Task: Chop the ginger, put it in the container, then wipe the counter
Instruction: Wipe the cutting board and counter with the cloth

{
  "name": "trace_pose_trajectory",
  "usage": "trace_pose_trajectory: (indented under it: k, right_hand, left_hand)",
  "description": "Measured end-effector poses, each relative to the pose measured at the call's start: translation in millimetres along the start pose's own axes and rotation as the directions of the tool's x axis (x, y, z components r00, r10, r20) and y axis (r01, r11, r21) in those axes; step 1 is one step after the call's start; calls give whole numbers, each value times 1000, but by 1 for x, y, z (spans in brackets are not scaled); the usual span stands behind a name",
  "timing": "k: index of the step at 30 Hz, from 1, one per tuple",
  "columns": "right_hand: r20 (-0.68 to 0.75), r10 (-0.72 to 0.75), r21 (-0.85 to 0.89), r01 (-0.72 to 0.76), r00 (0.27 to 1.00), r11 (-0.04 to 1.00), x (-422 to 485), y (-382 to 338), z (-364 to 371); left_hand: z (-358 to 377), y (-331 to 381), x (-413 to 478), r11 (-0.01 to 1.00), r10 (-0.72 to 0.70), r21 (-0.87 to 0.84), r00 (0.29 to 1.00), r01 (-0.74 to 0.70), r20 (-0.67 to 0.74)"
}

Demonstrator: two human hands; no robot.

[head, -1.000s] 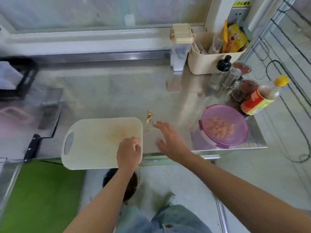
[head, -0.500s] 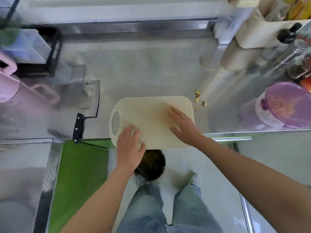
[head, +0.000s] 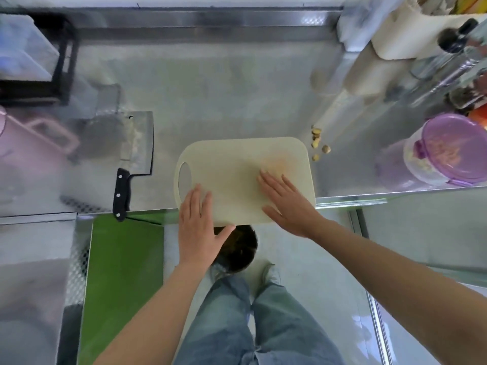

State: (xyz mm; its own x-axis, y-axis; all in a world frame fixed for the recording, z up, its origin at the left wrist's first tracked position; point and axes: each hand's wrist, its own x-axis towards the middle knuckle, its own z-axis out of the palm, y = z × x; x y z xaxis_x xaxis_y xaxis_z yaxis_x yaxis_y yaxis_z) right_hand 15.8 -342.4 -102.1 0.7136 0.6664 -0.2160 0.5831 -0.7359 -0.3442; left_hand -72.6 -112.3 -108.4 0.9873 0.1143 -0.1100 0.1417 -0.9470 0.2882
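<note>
A cream cutting board (head: 237, 164) lies at the front edge of the steel counter (head: 210, 88), overhanging it slightly. My left hand (head: 199, 227) rests flat on the board's near left part, fingers straight, thumb spread below the edge. My right hand (head: 287, 204) lies flat on the board's right part. Several small ginger scraps (head: 317, 143) sit on the counter just right of the board. A clear container with a purple lid (head: 448, 151) holding chopped ginger stands at the right. A cleaver (head: 135, 156) with a black handle lies left of the board.
A dark bin (head: 237, 248) stands on the floor under the board's near edge, by my feet. A pink jug (head: 31, 143) and a black rack (head: 39, 61) are at the left. Bottles and a cream caddy (head: 411, 35) crowd the back right.
My right hand moved from the counter beside the scraps onto the board. My left hand went from curled at the board's edge to lying flat. My head turned left and down.
</note>
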Motion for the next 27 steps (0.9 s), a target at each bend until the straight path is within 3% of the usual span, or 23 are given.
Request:
trace_pose_trajectory:
  k: [2, 4, 6, 8, 11, 13, 14, 16, 18, 20, 22, 24, 27]
  right_hand:
    - [34, 26, -27, -25, 999, 999, 9, -1, 0]
    - [142, -156, -60, 166, 978, 984, -1, -12, 8]
    - [223, -370, 5, 378, 902, 926, -24, -25, 15]
    - [193, -441, 73, 436, 876, 897, -31, -22, 14]
    - [41, -223, 80, 219, 974, 972, -9, -5, 3]
    - [26, -84, 47, 83, 996, 995, 5, 4, -1]
    - [64, -103, 8, 103, 993, 995, 7, 3, -1]
    - [167, -285, -32, 294, 944, 955, -2, -6, 6]
    - [199, -429, 21, 434, 881, 901, -16, -14, 10]
    - [97, -392, 88, 384, 915, 919, -13, -12, 9]
    - [-11, -215, 114, 215, 977, 970, -2, -7, 6]
    - [-10, -115, 72, 116, 993, 991, 4, -6, 6]
    - [113, -291, -23, 295, 950, 955, -14, -21, 19]
  left_hand:
    - [0, 0, -6, 998, -59, 15, 998, 58, 10]
    - [1, -1, -8, 997, -70, 27, 997, 69, 29]
    - [1, -1, -8, 997, -77, 12, 996, 76, 40]
    - [0, 1, -7, 995, -95, 10, 995, 95, 30]
    - [1, 7, -11, 990, -140, 19, 990, 140, 17]
    - [2, 10, -14, 986, -164, 0, 986, 164, 23]
    - [3, 11, -14, 985, -171, -11, 985, 171, 27]
    - [3, 12, -15, 982, -184, -28, 982, 185, 34]
    - [2, 12, -14, 980, -192, -38, 981, 193, 32]
    - [3, 12, -13, 981, -188, -31, 982, 189, 29]
    - [4, 11, -14, 983, -182, -25, 983, 182, 20]
    - [4, 9, -14, 985, -172, -14, 985, 173, 18]
    - [3, 4, -14, 990, -142, 9, 989, 142, 28]
